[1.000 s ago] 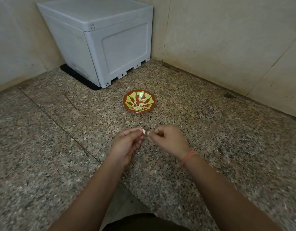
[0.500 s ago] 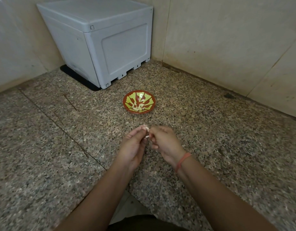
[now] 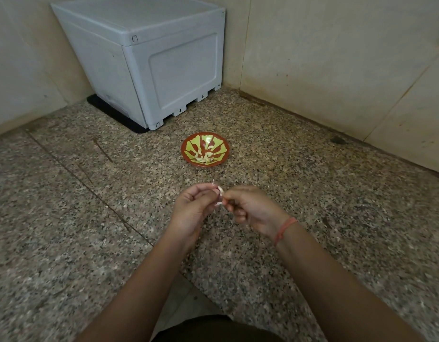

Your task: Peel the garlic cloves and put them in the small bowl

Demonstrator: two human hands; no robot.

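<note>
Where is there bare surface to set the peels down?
Bare stone surface: left of the left hand, toward the grey box; right of the small bowl and right hand, up to the wall. Crowded: between bowl and hands, which pinch the garlic clove.

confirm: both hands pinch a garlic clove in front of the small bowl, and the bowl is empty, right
Not empty: the head view shows peeled cloves in the small bowl. The left hand and right hand do pinch a garlic clove in front of it.
</note>
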